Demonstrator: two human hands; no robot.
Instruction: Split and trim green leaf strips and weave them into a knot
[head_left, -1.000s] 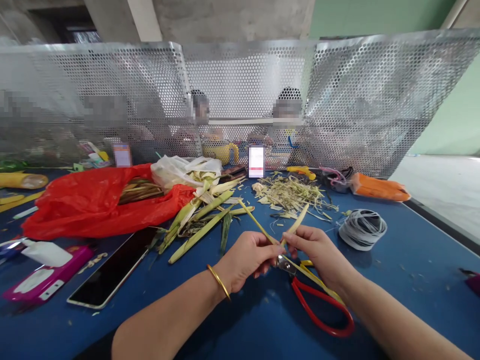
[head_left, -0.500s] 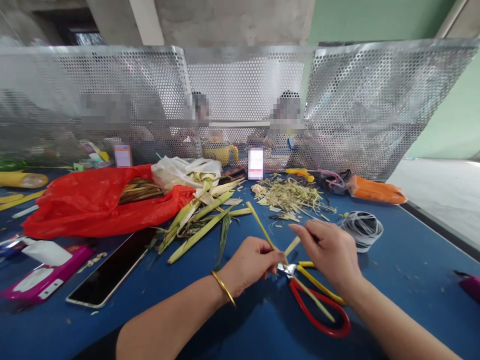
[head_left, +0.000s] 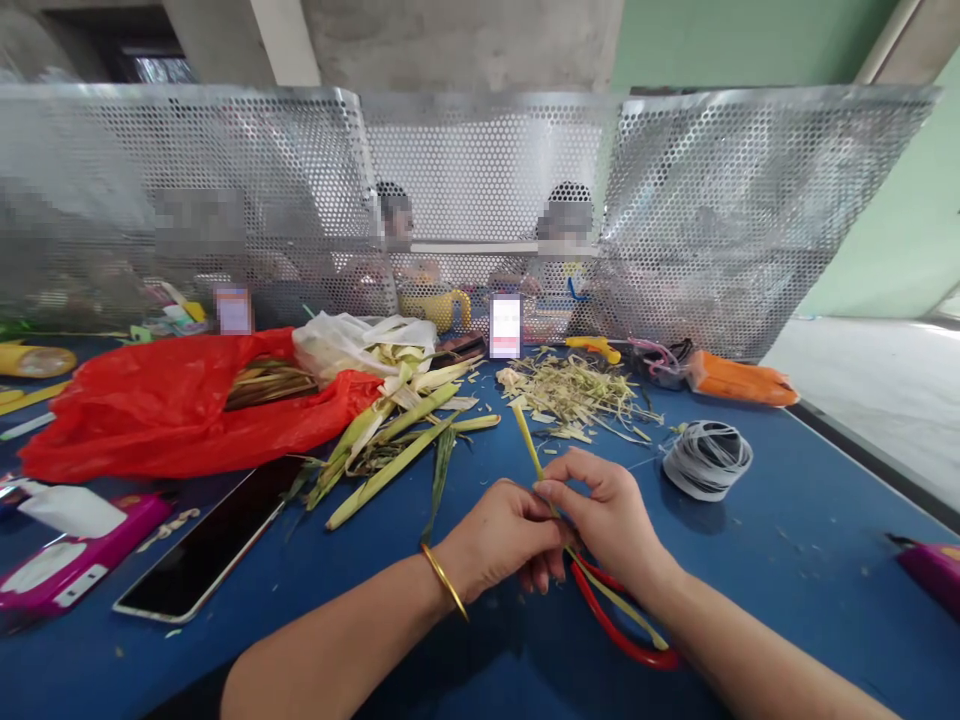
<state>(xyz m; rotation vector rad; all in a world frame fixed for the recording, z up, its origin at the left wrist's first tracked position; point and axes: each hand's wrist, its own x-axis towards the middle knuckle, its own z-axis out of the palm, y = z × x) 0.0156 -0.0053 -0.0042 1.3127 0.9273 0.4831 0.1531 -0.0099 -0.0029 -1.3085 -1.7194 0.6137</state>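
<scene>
Between my hands is a narrow yellow-green husk strip (head_left: 528, 440), its upper end rising away from me and its tail trailing toward the lower right. My left hand (head_left: 514, 535), with a gold bangle at the wrist, is closed on the strip near its middle. The thumb and fingers of my right hand (head_left: 604, 505) pinch the same strip just above. Under my right hand lie scissors (head_left: 626, 645); a red handle loop shows, while the blades and the yellow inner grip are covered by my hands.
Leafy husks (head_left: 390, 475) lie left of centre beside a red plastic bag (head_left: 150, 410). Shredded trimmings (head_left: 574, 390) are heaped beyond my hands. A spool of pale line (head_left: 707, 460) stands right. A dark phone (head_left: 210, 545) lies left. A perforated metal screen (head_left: 487, 160) borders the back, people behind it.
My right hand has moved left and down onto the strip, next to my left hand, and now covers more of the scissors. A short pale piece near it is no longer visible. The view shifted slightly.
</scene>
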